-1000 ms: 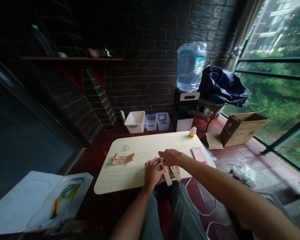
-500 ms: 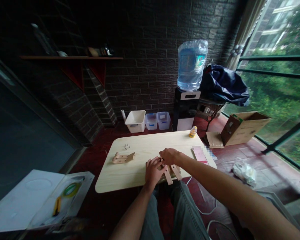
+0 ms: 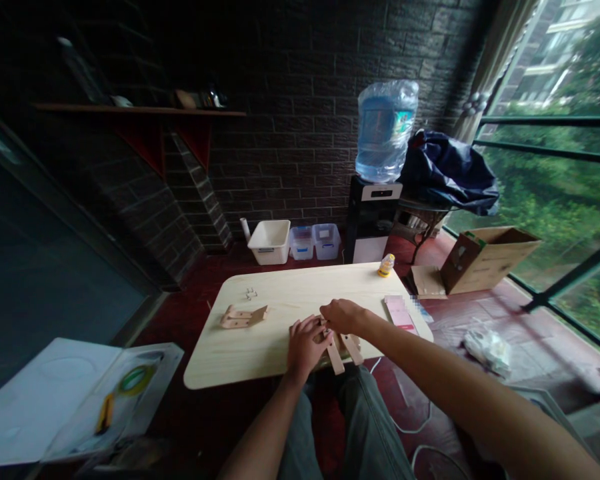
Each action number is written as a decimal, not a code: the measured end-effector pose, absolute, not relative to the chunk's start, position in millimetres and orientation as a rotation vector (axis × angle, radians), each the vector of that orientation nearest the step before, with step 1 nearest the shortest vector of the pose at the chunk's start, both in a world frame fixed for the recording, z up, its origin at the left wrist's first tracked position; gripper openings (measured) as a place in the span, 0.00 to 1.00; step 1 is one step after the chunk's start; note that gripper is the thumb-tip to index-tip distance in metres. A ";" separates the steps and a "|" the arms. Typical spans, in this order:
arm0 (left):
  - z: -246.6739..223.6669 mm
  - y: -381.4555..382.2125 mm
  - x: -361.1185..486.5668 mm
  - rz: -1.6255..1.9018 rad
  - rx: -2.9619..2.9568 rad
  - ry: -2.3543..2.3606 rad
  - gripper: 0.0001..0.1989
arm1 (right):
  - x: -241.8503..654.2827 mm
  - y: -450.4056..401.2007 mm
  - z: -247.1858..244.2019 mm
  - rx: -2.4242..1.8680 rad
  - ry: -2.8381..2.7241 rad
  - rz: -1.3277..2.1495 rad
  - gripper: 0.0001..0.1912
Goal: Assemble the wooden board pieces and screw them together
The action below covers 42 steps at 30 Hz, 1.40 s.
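My left hand (image 3: 305, 343) holds down a light wooden assembly (image 3: 336, 360) at the table's near edge, its fingers curled over the left part. Two slats with dark holes stick out from the assembly toward my lap. Just above the left fingertips, my right hand (image 3: 343, 315) is closed in a fist over the same assembly. What the right fingers grip is hidden beneath them. To the left lies another wooden piece (image 3: 244, 317) with an angled end and holes. Several small metal parts (image 3: 251, 293) lie beyond it.
The pale table (image 3: 280, 290) also bears a yellow-capped bottle (image 3: 387, 265) and a pink booklet (image 3: 399, 312). An open white case (image 3: 80, 393) with tape stands at left. Plastic bins (image 3: 271, 243), a water dispenser (image 3: 371, 248) and a cardboard box (image 3: 485, 260) stand beyond. A cable (image 3: 405, 427) crosses the floor.
The view has shifted slightly. My right fist sits marginally lower over the wooden assembly, while my left hand keeps its hold.
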<state>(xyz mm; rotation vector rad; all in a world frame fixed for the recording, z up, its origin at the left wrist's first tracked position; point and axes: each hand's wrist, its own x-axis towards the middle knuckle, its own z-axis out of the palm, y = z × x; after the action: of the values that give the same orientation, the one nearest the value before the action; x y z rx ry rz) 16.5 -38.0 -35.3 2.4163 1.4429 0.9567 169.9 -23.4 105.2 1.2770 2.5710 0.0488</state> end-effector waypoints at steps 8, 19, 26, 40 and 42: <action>-33.9 -39.0 17.5 0.977 2.432 1.431 0.07 | 157.6 -22.6 127.2 1.435 2.420 -0.120 0.19; -33.4 -39.8 18.3 0.966 2.424 1.447 0.05 | 149.2 -14.2 122.7 1.293 2.433 -0.117 0.14; -35.5 -38.1 18.1 0.958 2.434 1.439 0.07 | 153.6 -13.9 117.0 1.310 2.479 -0.060 0.15; -31.4 -43.1 18.3 0.971 2.432 1.454 0.03 | 153.7 -28.8 130.8 1.296 2.496 -0.063 0.14; -33.4 -42.1 18.2 0.966 2.424 1.459 0.03 | 154.5 -27.7 122.1 1.283 2.520 -0.052 0.12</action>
<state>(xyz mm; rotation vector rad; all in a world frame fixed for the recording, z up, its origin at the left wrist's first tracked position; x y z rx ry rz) 18.2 -42.1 -33.4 2.4244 1.4592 0.9660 154.5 -27.7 122.1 1.2834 2.5201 -0.0525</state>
